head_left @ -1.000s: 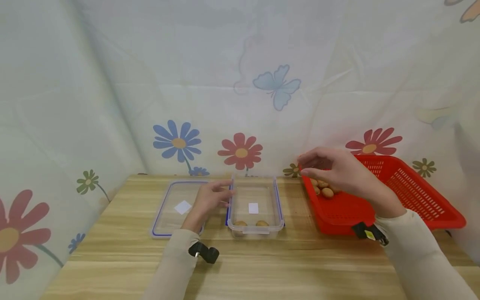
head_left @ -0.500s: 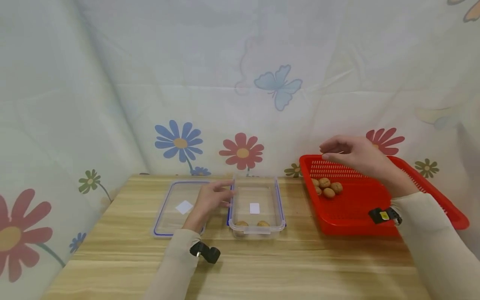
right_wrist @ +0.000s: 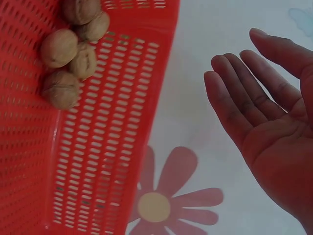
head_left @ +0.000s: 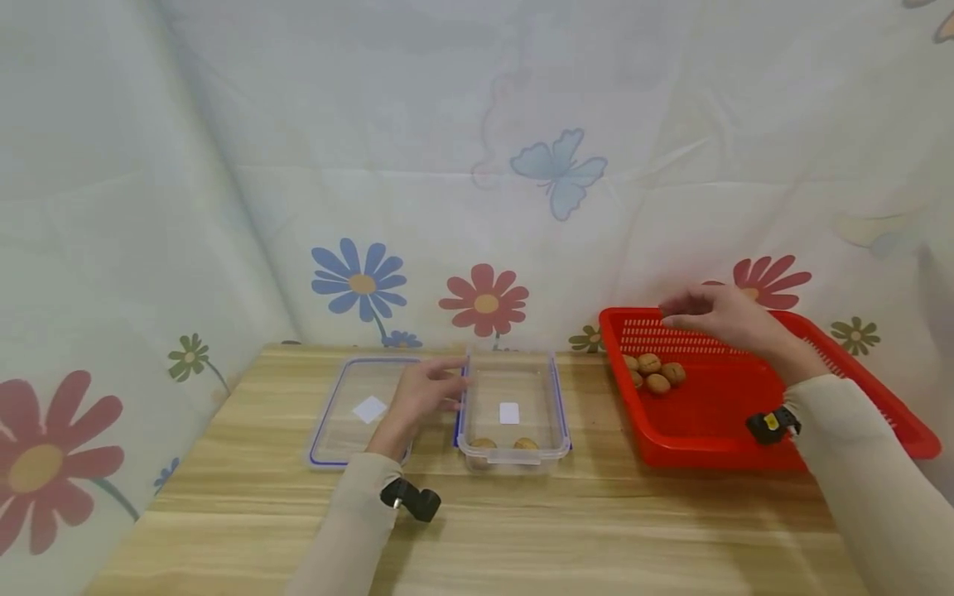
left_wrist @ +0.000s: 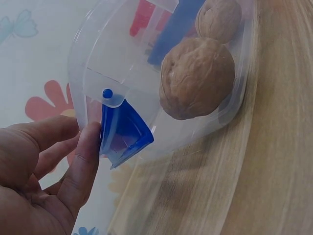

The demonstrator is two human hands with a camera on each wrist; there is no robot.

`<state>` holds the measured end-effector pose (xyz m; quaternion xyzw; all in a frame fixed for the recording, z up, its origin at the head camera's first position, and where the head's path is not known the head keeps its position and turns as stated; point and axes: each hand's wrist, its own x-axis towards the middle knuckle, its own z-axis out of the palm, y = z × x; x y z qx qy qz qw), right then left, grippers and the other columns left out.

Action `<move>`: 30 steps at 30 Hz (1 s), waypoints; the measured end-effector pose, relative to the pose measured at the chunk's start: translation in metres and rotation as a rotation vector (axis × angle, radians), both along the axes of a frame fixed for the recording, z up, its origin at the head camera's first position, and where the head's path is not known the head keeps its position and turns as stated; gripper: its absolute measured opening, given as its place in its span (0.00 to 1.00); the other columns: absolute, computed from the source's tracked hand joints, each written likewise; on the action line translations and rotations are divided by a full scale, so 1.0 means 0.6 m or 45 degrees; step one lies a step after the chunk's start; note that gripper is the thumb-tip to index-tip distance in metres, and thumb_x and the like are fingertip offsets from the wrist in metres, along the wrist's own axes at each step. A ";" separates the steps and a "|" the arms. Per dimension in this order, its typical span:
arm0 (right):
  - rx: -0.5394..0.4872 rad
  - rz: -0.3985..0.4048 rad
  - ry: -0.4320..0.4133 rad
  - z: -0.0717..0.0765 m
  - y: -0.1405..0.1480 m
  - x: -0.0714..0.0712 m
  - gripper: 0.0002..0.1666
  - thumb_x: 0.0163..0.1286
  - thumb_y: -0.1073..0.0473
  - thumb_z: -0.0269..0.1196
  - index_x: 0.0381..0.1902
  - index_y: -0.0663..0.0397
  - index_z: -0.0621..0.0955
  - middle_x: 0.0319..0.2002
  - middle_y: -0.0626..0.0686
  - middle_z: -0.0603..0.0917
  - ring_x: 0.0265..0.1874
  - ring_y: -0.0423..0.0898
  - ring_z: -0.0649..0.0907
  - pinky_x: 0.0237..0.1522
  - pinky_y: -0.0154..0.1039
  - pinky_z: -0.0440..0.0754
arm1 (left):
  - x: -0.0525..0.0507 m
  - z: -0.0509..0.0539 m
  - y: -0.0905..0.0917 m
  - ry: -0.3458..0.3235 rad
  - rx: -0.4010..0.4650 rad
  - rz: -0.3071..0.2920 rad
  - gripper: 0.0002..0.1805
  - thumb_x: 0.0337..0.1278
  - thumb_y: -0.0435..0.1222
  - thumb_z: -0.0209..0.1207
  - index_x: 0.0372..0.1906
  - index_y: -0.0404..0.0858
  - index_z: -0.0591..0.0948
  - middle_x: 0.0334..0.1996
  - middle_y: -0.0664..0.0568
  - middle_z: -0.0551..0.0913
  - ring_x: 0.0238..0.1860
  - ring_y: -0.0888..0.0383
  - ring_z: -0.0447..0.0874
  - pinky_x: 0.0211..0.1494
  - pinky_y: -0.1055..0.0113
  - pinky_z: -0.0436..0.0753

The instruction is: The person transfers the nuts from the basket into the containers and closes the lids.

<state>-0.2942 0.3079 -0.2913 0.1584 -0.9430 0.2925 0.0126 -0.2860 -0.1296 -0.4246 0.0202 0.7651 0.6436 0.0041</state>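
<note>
Head view: resting the left hand against the side of a clear, rectangular plastic box, with two rough brown walnuts inside at the near end; and up in the air by the far rim of a red, perforated plastic basket, holding the right hand, with five more walnuts at the basket's left. Left wrist: touching there, beside a blue plastic clip, with fingers slightly bent, apart. Right wrist: showing a bare palm, well clear of the basket, with thumb spread from lightly curved fingers!

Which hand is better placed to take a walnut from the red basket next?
Likely the right hand: it is empty and by the red basket of walnuts; the left hand is at the clear box.
</note>
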 end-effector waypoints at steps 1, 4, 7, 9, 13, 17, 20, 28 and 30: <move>0.000 -0.009 -0.015 -0.003 0.003 -0.002 0.31 0.74 0.49 0.71 0.67 0.61 0.80 0.60 0.64 0.85 0.54 0.60 0.84 0.58 0.57 0.87 | 0.000 0.000 0.000 0.000 -0.001 0.000 0.22 0.67 0.31 0.69 0.65 0.34 0.84 0.49 0.38 0.88 0.37 0.50 0.90 0.43 0.60 0.93; 0.005 -0.028 -0.050 -0.010 0.012 -0.010 0.33 0.74 0.49 0.71 0.68 0.62 0.79 0.61 0.65 0.84 0.55 0.61 0.84 0.58 0.57 0.88 | 0.001 0.002 0.000 -0.004 -0.006 0.001 0.23 0.68 0.32 0.69 0.66 0.35 0.84 0.50 0.38 0.88 0.38 0.50 0.90 0.44 0.59 0.93; 0.011 -0.037 -0.072 -0.015 0.019 -0.018 0.33 0.74 0.50 0.71 0.69 0.62 0.79 0.61 0.65 0.83 0.55 0.62 0.83 0.59 0.59 0.87 | 0.001 0.001 -0.001 -0.001 0.001 0.001 0.23 0.67 0.31 0.69 0.66 0.34 0.84 0.49 0.38 0.88 0.39 0.51 0.90 0.44 0.59 0.93; 0.029 -0.035 -0.078 -0.018 0.021 -0.023 0.33 0.74 0.50 0.71 0.68 0.63 0.79 0.60 0.65 0.83 0.55 0.62 0.83 0.59 0.61 0.85 | 0.000 0.000 -0.001 0.000 0.006 0.004 0.23 0.67 0.31 0.70 0.65 0.34 0.84 0.48 0.38 0.88 0.38 0.51 0.90 0.43 0.59 0.93; 0.051 -0.019 -0.094 -0.031 0.031 -0.033 0.31 0.74 0.52 0.72 0.67 0.64 0.79 0.60 0.65 0.84 0.54 0.60 0.83 0.60 0.63 0.85 | 0.000 -0.002 0.000 0.004 0.017 -0.001 0.22 0.67 0.30 0.69 0.64 0.34 0.85 0.48 0.38 0.88 0.38 0.50 0.90 0.42 0.60 0.93; 0.044 0.012 -0.133 -0.051 0.044 -0.041 0.28 0.74 0.55 0.71 0.66 0.65 0.80 0.60 0.66 0.84 0.54 0.61 0.84 0.59 0.63 0.85 | -0.001 -0.002 0.002 0.002 0.035 -0.014 0.22 0.67 0.30 0.69 0.64 0.34 0.85 0.47 0.38 0.88 0.37 0.51 0.89 0.42 0.61 0.93; 0.045 0.019 -0.170 -0.066 0.053 -0.046 0.29 0.74 0.56 0.71 0.66 0.67 0.80 0.60 0.67 0.84 0.53 0.62 0.84 0.58 0.62 0.86 | 0.000 0.000 0.003 0.006 0.051 -0.010 0.22 0.66 0.29 0.69 0.64 0.34 0.85 0.46 0.38 0.88 0.36 0.51 0.89 0.41 0.61 0.93; 0.118 0.017 -0.259 -0.087 0.059 -0.056 0.30 0.75 0.55 0.70 0.67 0.69 0.79 0.60 0.69 0.83 0.53 0.61 0.84 0.58 0.62 0.86 | 0.003 0.002 0.002 -0.003 0.075 -0.010 0.22 0.67 0.29 0.68 0.65 0.33 0.84 0.48 0.39 0.89 0.42 0.48 0.90 0.41 0.63 0.92; 0.121 0.026 -0.273 -0.089 0.058 -0.058 0.30 0.74 0.56 0.70 0.67 0.69 0.79 0.60 0.68 0.83 0.53 0.62 0.84 0.58 0.62 0.86 | 0.003 0.002 0.000 -0.007 0.069 -0.007 0.22 0.68 0.29 0.68 0.65 0.34 0.84 0.49 0.39 0.89 0.42 0.48 0.89 0.42 0.63 0.92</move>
